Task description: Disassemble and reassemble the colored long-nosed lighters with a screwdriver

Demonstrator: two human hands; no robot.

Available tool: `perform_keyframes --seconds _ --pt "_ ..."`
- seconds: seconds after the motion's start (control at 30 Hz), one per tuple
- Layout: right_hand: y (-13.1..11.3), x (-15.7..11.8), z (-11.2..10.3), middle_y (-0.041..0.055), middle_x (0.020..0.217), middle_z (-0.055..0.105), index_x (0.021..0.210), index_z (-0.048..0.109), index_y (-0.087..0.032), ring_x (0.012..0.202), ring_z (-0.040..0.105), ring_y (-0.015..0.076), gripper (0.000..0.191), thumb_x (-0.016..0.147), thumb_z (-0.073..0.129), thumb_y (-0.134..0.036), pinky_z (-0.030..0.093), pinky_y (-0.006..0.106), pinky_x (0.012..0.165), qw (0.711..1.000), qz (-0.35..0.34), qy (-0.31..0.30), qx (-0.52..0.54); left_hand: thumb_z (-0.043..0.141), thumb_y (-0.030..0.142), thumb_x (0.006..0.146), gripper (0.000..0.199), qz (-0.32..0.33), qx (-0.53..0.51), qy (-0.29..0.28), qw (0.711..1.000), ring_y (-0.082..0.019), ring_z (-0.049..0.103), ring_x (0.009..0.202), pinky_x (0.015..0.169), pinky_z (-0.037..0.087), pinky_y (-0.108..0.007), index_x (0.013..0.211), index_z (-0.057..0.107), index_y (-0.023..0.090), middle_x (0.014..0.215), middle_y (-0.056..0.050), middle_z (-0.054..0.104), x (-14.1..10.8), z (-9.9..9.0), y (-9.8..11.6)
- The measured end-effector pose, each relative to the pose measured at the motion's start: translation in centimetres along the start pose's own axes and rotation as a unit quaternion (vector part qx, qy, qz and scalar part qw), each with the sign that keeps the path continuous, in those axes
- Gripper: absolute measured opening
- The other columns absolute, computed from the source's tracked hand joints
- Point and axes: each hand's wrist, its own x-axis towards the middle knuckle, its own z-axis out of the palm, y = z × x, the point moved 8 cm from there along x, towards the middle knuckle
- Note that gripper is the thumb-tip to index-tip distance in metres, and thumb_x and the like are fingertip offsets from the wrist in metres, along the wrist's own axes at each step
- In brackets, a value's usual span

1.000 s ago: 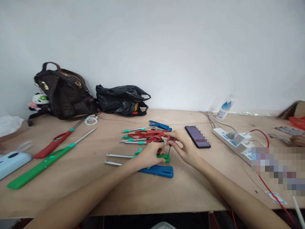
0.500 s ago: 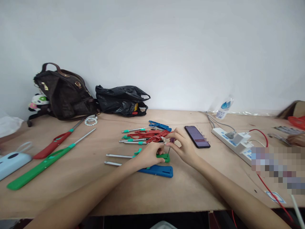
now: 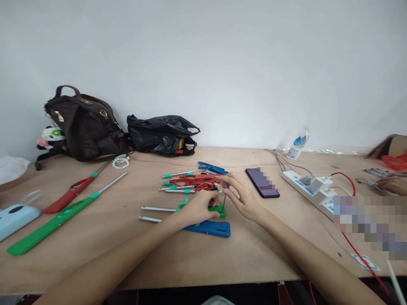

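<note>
My left hand (image 3: pixel 203 205) is closed round the handle of a green long-nosed lighter (image 3: pixel 221 210), pressing it to the table. In my right hand (image 3: pixel 243 195) a small screwdriver (image 3: pixel 224 199) stands nearly upright, its tip at the end of the green handle. A blue long-nosed lighter (image 3: pixel 213 228) lies just in front of my left hand, partly under my wrist. Behind my hands is a pile of opened red lighter casings (image 3: pixel 190 180), with metal tubes, teal parts and thin wires. A blue casing (image 3: pixel 212 167) lies at the back of this pile.
To the left lie a red lighter (image 3: pixel 71 195), a green lighter (image 3: pixel 54 226) and a light blue case (image 3: pixel 19 220). A phone (image 3: pixel 262 183) and a power strip (image 3: pixel 307 190) are on the right. A backpack (image 3: pixel 85 123) and black bag (image 3: pixel 162 133) stand behind. Another person's hand (image 3: pixel 394 185) shows far right.
My right hand stays on the screwdriver, its fingers slightly shifted and spread more over the handle. My left hand keeps its hold on the green lighter. The view has shifted slightly.
</note>
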Motion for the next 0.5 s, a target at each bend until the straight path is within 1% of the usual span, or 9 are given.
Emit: perform_keyframes --seconds 0.07,0.1,0.13,0.2,0.27,0.3,0.33,0.43,0.5 --pt "-0.01 0.08 0.28 0.0097 0.11 0.06 0.135 0.045 -0.024 0.099 0.059 0.02 0.038 0.099 0.036 -0.021 0.05 0.038 0.084 0.999 0.011 -0.033 0.037 0.072 0.016 0.062 0.029 0.002 -0.003 0.0 1.0 -0.012 0.045 0.061 0.055 0.028 -0.023 0.065 0.043 0.018 0.065 0.006 0.048 0.0 -0.01 -0.01" --pt "0.03 0.08 0.25 0.0092 0.109 0.061 0.135 0.045 -0.025 0.097 0.059 0.0197 0.038 0.099 0.036 -0.021 0.051 0.037 0.083 0.998 0.014 -0.036 0.045 0.073 0.016 0.062 0.03 0.004 -0.004 0.0 1.0 -0.012 0.045 0.061 0.055 0.028 -0.023 0.065 0.043 0.018 0.065 0.006 0.048 0.0 -0.03 0.01" --pt "0.08 0.06 0.12 0.0083 0.104 0.062 0.132 0.048 -0.025 0.093 0.06 0.0196 0.035 0.099 0.039 -0.022 0.051 0.037 0.081 0.999 0.015 -0.028 0.044 0.073 0.016 0.062 0.03 0.006 -0.004 0.001 1.0 -0.012 0.045 0.061 0.055 0.028 -0.023 0.065 0.043 0.018 0.065 0.006 0.048 -0.01 -0.04 0.06" --pt "0.12 -0.04 -0.26 0.0067 0.094 0.062 0.118 0.058 -0.023 0.086 0.059 0.0198 0.024 0.096 0.049 -0.027 0.051 0.036 0.077 1.0 0.009 0.004 0.02 0.071 0.015 0.063 0.027 0.01 -0.001 -0.001 1.0 -0.012 0.045 0.061 0.055 0.028 -0.023 0.067 0.045 0.018 0.065 0.006 0.048 0.0 -0.01 0.13" --pt "-0.04 -0.14 -0.51 0.0062 0.088 0.059 0.106 0.062 -0.021 0.083 0.058 0.0202 0.018 0.093 0.055 -0.03 0.051 0.035 0.075 1.0 -0.001 0.03 -0.006 0.07 0.013 0.063 0.024 0.007 0.001 -0.003 1.0 -0.012 0.045 0.061 0.055 0.028 -0.024 0.07 0.047 0.018 0.066 0.006 0.048 0.0 0.05 0.1" --pt "-0.16 -0.13 -0.44 0.0067 0.09 0.059 0.107 0.062 -0.021 0.084 0.058 0.0204 0.018 0.093 0.054 -0.03 0.051 0.035 0.075 1.0 -0.004 0.026 -0.009 0.07 0.013 0.063 0.024 0.006 0.001 -0.003 1.0 -0.012 0.045 0.061 0.056 0.028 -0.024 0.071 0.048 0.018 0.066 0.006 0.048 0.0 0.09 0.07" --pt "-0.26 -0.08 -0.28 0.0077 0.094 0.06 0.112 0.06 -0.021 0.087 0.059 0.0206 0.021 0.095 0.051 -0.029 0.051 0.036 0.078 1.0 -0.005 0.013 -0.004 0.07 0.013 0.063 0.024 0.006 0.001 -0.003 1.0 -0.012 0.045 0.061 0.056 0.028 -0.024 0.071 0.048 0.018 0.066 0.006 0.048 -0.01 0.11 0.03" --pt "-0.38 0.07 0.25 0.0097 0.11 0.061 0.133 0.049 -0.024 0.101 0.058 0.0202 0.035 0.099 0.037 -0.023 0.049 0.037 0.086 0.998 0.003 -0.042 0.041 0.071 0.014 0.063 0.027 0.009 -0.006 0.0 1.0 -0.012 0.045 0.062 0.056 0.028 -0.023 0.068 0.044 0.018 0.066 0.006 0.047 -0.03 0.16 -0.04" --pt "-0.21 0.07 0.17 0.008 0.104 0.063 0.133 0.048 -0.026 0.095 0.059 0.0195 0.036 0.099 0.038 -0.023 0.05 0.036 0.084 0.998 0.005 -0.044 0.052 0.071 0.013 0.063 0.028 0.012 -0.009 0.001 1.0 -0.012 0.045 0.062 0.056 0.028 -0.023 0.067 0.044 0.018 0.066 0.006 0.047 -0.03 0.15 -0.04"
